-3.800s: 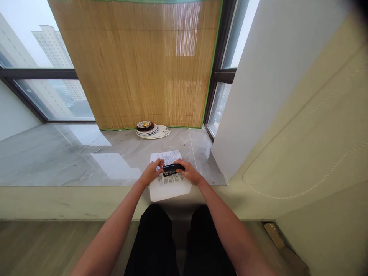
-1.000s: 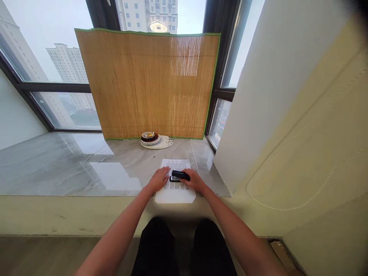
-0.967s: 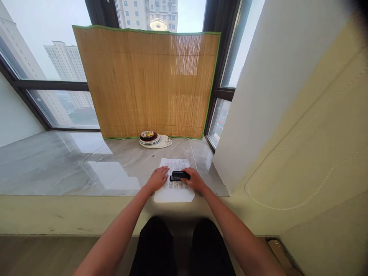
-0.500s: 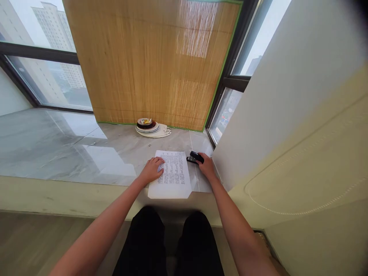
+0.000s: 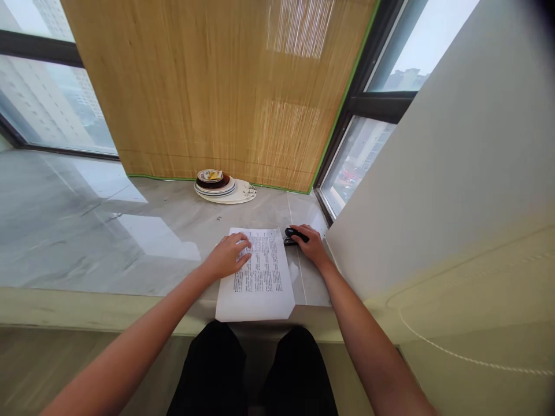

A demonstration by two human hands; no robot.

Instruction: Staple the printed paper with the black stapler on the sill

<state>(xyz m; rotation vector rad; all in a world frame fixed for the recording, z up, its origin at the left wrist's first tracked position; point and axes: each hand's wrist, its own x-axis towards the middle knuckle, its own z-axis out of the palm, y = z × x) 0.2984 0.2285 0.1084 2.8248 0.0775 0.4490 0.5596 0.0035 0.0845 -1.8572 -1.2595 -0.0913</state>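
Note:
Printed paper (image 5: 260, 271) lies on the grey marble-look window ledge, its near end reaching out past the ledge's front edge. My left hand (image 5: 229, 254) rests over the paper's left side, fingers apart and slightly bent, holding nothing. A black stapler (image 5: 296, 234) stands beside the paper's upper right corner. Around its rear and top my right hand (image 5: 311, 245) is closed, fingers lying over the upper arm. The stapler's nose is close to the sheet's right edge; whether the paper's corner is between its jaws I cannot tell.
Behind the paper, a stack of plates (image 5: 215, 185) sits on an oval white board (image 5: 243, 193) by the bamboo blind (image 5: 208, 86). A wall (image 5: 416, 173) rises close to my right arm. My knees are below the ledge's front edge.
The view has tilted down and come nearer. My right hand has shifted its hold, with its fingers now further over the stapler's top. My left hand stays at the paper's left side.

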